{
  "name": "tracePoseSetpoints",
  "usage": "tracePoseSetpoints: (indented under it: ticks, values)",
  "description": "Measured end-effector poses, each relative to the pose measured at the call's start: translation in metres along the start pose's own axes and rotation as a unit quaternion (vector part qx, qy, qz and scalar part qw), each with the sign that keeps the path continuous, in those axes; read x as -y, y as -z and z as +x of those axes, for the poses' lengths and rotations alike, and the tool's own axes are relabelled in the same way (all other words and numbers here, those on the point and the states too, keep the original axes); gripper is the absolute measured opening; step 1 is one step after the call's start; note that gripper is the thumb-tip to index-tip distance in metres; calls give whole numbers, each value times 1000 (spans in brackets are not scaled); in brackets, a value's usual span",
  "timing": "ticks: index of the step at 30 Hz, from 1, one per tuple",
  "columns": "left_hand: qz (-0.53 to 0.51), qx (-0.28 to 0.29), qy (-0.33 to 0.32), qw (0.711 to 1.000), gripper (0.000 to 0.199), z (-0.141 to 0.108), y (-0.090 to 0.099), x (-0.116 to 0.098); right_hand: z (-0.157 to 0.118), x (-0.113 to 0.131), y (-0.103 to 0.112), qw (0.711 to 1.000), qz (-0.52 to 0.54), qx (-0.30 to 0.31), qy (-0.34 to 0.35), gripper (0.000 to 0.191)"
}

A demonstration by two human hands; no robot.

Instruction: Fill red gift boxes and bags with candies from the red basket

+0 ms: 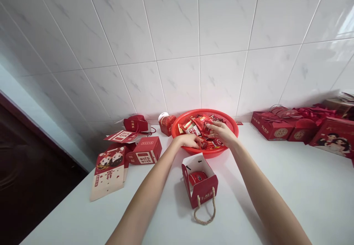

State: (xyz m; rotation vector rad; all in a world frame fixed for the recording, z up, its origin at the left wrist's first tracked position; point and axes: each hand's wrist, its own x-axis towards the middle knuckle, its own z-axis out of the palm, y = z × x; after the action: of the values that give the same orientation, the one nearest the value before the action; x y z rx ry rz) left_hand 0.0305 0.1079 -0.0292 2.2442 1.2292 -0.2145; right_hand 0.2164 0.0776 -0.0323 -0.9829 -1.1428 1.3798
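A red plastic basket (233, 127) with a perforated rim holds a mix of wrapped sweets (193, 130). My left hand (190, 140) reaches over its front left side, fingers curled down among the sweets; what they grip, if anything, is hidden. From the right comes my right hand (221, 131), thumb and fingers apart, fingertips at the edge of a red packet (200, 121). Between my forearms stands a red gift box (204, 192), open at the top, with a rope handle (205, 222) hanging at its front. Inside the box lies a red packet (197, 178).
Red boxes (145, 151) and a flat printed carton (109, 176) lie on the left of the white table (301, 189). A small red box (166, 123) stands beside the basket. More red boxes (273, 127) line the right side, against the tiled wall (177, 82).
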Motion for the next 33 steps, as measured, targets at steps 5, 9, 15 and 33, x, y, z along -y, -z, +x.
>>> tracePoseSetpoints:
  ticks: [5,9,15,33]
  values:
    - [-29,-11,-24,999,30,-2,1,-1,0,1,0,1000,7,8,-16,17]
    - [-128,-8,-36,991,43,-4,2,0,1,2,0,1000,12,9,-13,18]
    - [-202,28,-78,976,53,-9,5,3,1,0,-3,1000,15,17,0,19]
    - [-292,-22,-125,948,48,-16,-5,11,-2,-3,-1,998,-47,-7,51,30]
